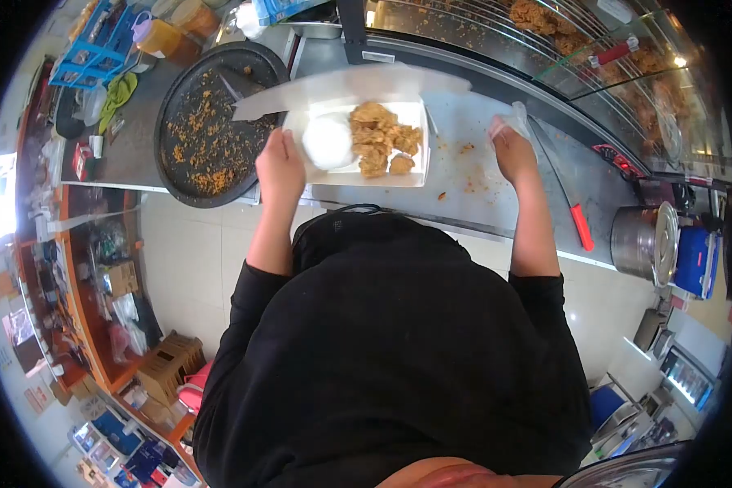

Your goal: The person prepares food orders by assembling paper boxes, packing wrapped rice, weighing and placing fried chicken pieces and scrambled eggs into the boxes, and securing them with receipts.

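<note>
My left hand (281, 167) grips the left side of an open white paper food box (415, 180), its fingers closed at the wall. Inside, a smooth white mound (327, 141), which looks like rice, sits at the left. Pieces of golden fried chicken (374, 138) fill the right part. The lid (358, 84) stands raised along the far side, slightly blurred. Right of the box, above the metal counter, my right hand (512, 152) is closed on a thin piece of clear plastic (510, 119). Its exact kind I cannot make out.
Left of the box lies a round black tray (211, 134) with crumbs. A long metal tool with a red handle (581, 227) rests near the counter's right edge. Behind stands a glass display case (480, 41) with fried chicken. A steel pot (644, 242) is at the far right.
</note>
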Motion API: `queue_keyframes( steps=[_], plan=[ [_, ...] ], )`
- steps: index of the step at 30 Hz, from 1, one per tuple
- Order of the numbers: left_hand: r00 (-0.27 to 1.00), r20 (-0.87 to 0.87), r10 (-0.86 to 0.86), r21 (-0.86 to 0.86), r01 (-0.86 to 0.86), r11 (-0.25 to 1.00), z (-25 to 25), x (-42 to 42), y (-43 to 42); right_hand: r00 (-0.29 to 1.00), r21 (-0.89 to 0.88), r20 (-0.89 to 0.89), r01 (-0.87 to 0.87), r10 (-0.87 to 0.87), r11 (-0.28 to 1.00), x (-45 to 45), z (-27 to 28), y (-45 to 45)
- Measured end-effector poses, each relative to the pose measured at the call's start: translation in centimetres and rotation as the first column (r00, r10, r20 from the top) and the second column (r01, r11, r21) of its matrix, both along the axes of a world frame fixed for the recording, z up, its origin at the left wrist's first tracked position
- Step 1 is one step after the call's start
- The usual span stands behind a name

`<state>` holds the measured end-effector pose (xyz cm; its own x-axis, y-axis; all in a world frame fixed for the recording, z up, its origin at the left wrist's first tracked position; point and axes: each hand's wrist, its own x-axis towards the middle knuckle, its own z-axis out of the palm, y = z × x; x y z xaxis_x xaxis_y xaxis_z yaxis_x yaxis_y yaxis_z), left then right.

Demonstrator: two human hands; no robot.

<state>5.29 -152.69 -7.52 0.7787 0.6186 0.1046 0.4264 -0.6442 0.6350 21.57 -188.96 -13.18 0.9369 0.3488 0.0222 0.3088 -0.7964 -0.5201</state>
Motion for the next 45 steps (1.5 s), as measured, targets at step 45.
queue_keyframes(
  steps=[45],
  plan=[
    [0.977,0.129,0.169,0.086,-0.181,0.980,10.8,-8.0,10.7,0.767,0.229,0.493,0.340,-0.410,0.912,-0.9,11.2,5.9]
  ],
)
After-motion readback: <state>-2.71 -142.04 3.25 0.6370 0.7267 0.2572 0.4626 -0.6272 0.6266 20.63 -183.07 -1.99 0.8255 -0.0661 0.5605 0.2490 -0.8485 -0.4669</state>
